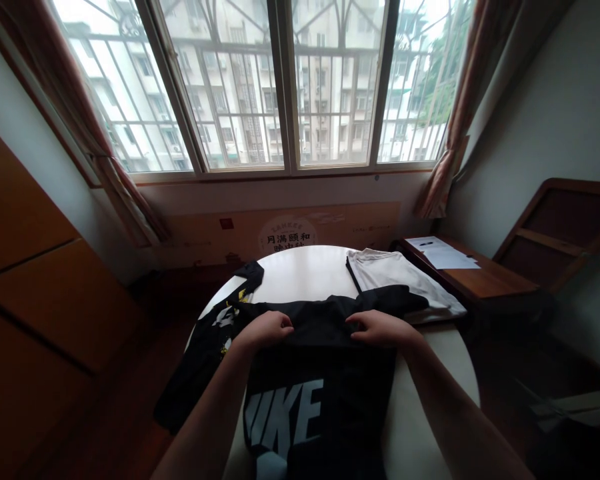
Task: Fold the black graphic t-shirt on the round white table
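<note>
1. Daylight pours through a window point(325, 80) of four visible panes onto a round white surface point(300, 267).
2. Black NIKE-lettered top point(355, 407) lies across the near part of the surface, its upper edge at the fingers of the left hand point(267, 328) and right hand point(383, 328), its pale lettering below them.
3. Left fingers are curled in narrowly on the dark cloth; the right thumb and forefinger stand slightly apart. Whether either pinches fabric, one cannot tell.
4. Three garments are distinguishable: the lettered top, one black printed garment point(205, 353) at left, and one pale garment point(395, 270) at right, partly overlapped by black cloth.
5. Two tied curtains point(115, 173) flank the panes; a wooden cabinet point(30, 280) stands left, and papers point(447, 257) rest on a small brown table point(500, 277) at right.
</note>
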`<state>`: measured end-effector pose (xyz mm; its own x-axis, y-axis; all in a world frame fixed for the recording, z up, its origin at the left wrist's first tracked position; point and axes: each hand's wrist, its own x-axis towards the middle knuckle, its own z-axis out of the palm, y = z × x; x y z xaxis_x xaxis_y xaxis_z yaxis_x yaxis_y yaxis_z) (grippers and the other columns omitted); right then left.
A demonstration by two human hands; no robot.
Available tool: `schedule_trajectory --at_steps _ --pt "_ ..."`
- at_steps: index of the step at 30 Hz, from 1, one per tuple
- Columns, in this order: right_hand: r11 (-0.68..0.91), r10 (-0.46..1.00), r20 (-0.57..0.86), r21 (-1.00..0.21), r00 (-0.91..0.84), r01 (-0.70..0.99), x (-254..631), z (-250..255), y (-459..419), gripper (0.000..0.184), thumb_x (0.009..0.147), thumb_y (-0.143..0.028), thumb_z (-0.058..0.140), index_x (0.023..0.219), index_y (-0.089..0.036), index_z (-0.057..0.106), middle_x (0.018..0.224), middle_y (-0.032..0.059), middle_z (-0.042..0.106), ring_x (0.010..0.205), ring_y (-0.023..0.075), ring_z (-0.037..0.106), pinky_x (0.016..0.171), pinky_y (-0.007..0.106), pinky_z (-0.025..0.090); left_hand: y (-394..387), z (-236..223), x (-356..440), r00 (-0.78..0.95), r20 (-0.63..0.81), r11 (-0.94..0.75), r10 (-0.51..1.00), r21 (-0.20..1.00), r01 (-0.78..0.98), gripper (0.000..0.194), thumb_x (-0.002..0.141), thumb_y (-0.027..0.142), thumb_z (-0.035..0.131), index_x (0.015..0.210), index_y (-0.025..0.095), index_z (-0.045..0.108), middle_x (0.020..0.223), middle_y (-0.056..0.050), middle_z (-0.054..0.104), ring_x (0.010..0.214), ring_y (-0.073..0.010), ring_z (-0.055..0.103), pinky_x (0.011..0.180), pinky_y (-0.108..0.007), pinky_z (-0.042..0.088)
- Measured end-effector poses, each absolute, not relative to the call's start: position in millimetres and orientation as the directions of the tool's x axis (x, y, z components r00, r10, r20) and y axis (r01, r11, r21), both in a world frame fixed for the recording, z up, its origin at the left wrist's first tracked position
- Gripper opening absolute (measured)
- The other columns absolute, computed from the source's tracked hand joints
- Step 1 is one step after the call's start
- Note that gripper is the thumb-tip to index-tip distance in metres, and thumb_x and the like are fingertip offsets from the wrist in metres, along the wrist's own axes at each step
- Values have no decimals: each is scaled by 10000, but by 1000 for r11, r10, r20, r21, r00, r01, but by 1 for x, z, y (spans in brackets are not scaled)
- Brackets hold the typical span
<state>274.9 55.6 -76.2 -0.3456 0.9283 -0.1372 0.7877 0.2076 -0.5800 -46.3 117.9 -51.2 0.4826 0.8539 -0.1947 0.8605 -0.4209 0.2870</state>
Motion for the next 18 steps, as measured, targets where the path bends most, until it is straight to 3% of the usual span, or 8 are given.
schedule_trajectory --at_steps 4,6,8,10,13,18 --pt "309 950 114 -486 -291 818 270 -70 94 521 867 -280 591 1376 -172 612 1296 120 684 1151 266 651 987 329 484 154 -43 -46 389 -31 -382 921 130 915 387 886 319 559 1206 164 710 1252 -150 708 1165 -300 638 970 -356 466" --pt "281 960 127 -389 -251 877 262 -73 116 608 875 -251 577 1469 -140 511 1453 147 571 1306 271 555 1077 331 424 170 -47 -44 375 -27 -371 926 107 923 497 845 320 621 1308 142 644 1324 -179 665 1235 -322 595 1023 -389 441" --pt "246 969 59 -313 -239 917 254 -80 133 719 847 -245 623 1529 -139 424 1480 158 543 1332 282 532 1071 341 426 180 -53 -41 394 -75 -386 916 106 917 530 768 302 700 1281 172 666 1256 -144 710 1155 -300 647 968 -352 482" --pt "247 967 5 -280 -256 928 248 -86 140 786 787 -223 687 1527 -159 430 1406 154 609 1260 293 584 1009 345 462 182 -57 -40 429 -109 -416 897 123 901 455 730 234 709 1184 201 722 1148 -99 756 1039 -264 695 874 -304 517" --pt "261 964 19 -255 -265 931 244 -87 132 702 767 -121 642 1458 -169 525 1284 143 679 1172 287 615 960 347 458 168 -53 -44 492 -77 -478 867 152 865 379 741 127 633 1091 212 754 1082 -68 765 1007 -233 694 864 -282 512" --pt "358 920 237 -187 -312 915 252 -75 79 433 758 -18 519 1082 -207 735 1020 81 707 1015 232 590 956 349 387 111 -33 -67 628 62 -630 776 139 764 312 767 71 556 968 219 742 1008 -57 716 968 -218 654 898 -313 492"
